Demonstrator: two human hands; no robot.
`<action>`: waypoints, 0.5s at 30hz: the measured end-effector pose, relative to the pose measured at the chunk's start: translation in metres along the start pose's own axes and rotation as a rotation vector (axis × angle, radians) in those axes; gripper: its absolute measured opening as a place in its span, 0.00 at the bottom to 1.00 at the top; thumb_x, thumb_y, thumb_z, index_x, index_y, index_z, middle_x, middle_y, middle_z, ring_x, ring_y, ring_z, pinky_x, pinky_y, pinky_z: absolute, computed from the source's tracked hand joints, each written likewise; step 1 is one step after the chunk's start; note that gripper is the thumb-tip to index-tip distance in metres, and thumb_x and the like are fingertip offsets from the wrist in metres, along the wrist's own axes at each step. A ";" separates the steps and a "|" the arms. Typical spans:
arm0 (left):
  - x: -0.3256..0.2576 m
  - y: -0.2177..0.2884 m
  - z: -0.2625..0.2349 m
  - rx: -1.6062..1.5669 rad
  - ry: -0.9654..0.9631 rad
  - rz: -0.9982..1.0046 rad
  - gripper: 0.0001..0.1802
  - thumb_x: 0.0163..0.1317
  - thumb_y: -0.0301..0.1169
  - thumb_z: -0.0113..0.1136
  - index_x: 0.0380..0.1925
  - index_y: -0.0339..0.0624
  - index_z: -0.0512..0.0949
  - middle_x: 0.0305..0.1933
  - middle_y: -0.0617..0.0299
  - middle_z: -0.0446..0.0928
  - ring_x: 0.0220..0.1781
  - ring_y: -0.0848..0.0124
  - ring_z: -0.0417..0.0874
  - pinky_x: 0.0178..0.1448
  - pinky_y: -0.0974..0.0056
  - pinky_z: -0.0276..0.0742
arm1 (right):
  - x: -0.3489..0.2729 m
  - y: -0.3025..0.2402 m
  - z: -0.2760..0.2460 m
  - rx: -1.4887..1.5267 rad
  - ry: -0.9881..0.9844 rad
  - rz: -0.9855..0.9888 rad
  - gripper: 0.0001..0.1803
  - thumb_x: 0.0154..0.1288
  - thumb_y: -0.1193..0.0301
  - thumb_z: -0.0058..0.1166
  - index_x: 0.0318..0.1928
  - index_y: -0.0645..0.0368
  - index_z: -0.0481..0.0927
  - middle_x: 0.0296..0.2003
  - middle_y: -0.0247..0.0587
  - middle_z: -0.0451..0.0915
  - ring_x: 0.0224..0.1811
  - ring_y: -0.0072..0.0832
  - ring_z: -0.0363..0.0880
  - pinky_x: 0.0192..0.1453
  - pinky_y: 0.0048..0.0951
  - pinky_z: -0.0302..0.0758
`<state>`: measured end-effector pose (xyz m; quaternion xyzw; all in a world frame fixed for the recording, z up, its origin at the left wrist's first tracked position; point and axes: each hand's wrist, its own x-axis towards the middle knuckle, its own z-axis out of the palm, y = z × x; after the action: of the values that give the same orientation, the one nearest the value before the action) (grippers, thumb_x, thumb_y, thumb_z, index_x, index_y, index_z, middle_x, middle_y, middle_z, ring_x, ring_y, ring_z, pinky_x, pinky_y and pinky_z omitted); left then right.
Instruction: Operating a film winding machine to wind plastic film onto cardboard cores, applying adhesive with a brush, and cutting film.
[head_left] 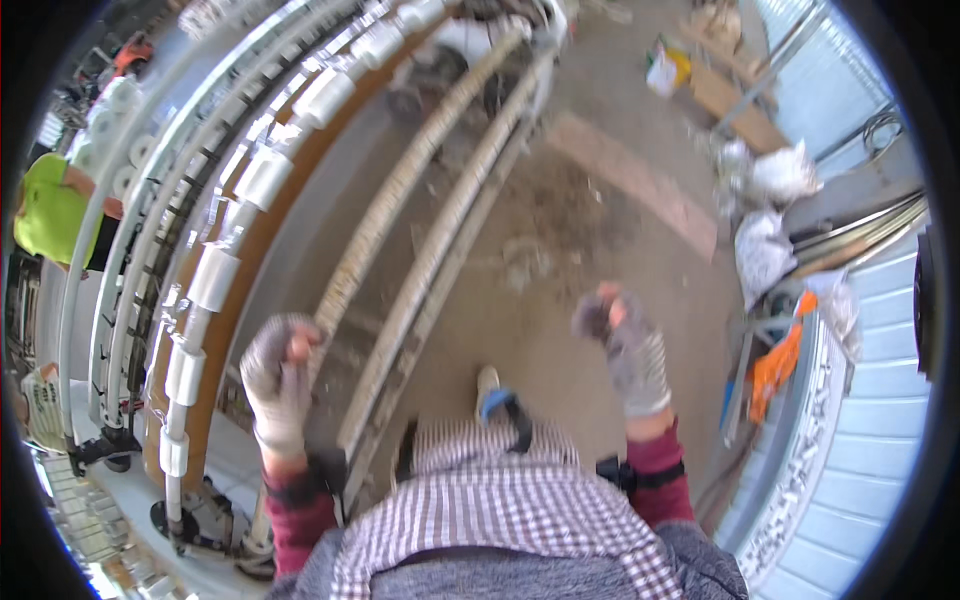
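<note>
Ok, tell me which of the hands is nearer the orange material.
Right: the right hand is left of the orange material, apart from it; the left hand is farther left, by the long pale poles.

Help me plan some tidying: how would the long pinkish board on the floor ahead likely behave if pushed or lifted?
The board will probably stay fairly stiff, since it looks flat and straight-edged. Lying flat, it seems unlikely to roll or tip. Being long for its width, it may swing awkwardly if lifted by one end.
</note>
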<state>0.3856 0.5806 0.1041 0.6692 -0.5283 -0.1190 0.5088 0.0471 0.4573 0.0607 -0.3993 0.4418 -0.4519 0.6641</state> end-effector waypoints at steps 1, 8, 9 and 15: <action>0.027 0.008 0.023 -0.053 -0.016 -0.021 0.13 0.66 0.34 0.53 0.28 0.35 0.75 0.28 0.60 0.76 0.31 0.71 0.77 0.37 0.67 0.71 | 0.025 -0.012 -0.016 0.005 0.023 0.034 0.20 0.68 0.61 0.51 0.52 0.63 0.73 0.41 0.42 0.81 0.42 0.32 0.81 0.50 0.34 0.77; 0.186 0.003 0.142 -0.197 -0.099 -0.115 0.18 0.63 0.42 0.60 0.28 0.35 0.76 0.27 0.64 0.75 0.31 0.76 0.75 0.39 0.69 0.71 | 0.180 -0.009 -0.151 0.044 0.319 -0.047 0.21 0.66 0.58 0.54 0.50 0.60 0.75 0.40 0.40 0.81 0.41 0.29 0.80 0.48 0.34 0.77; 0.209 -0.007 0.163 -0.139 -0.143 -0.067 0.17 0.63 0.40 0.59 0.27 0.35 0.76 0.27 0.63 0.75 0.31 0.74 0.75 0.39 0.68 0.72 | 0.191 -0.001 -0.170 0.033 0.368 -0.060 0.22 0.64 0.56 0.56 0.50 0.59 0.75 0.39 0.39 0.81 0.40 0.29 0.80 0.46 0.34 0.77; 0.373 -0.022 0.260 0.000 -0.262 0.074 0.09 0.61 0.29 0.55 0.29 0.33 0.76 0.28 0.57 0.77 0.32 0.68 0.78 0.40 0.67 0.73 | 0.261 0.016 -0.237 0.102 0.643 0.026 0.18 0.65 0.62 0.57 0.50 0.57 0.74 0.35 0.36 0.81 0.36 0.29 0.81 0.43 0.34 0.79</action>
<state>0.3712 0.1259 0.1093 0.6279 -0.6148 -0.1865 0.4394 -0.1210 0.1821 -0.0816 -0.1966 0.6106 -0.5682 0.5154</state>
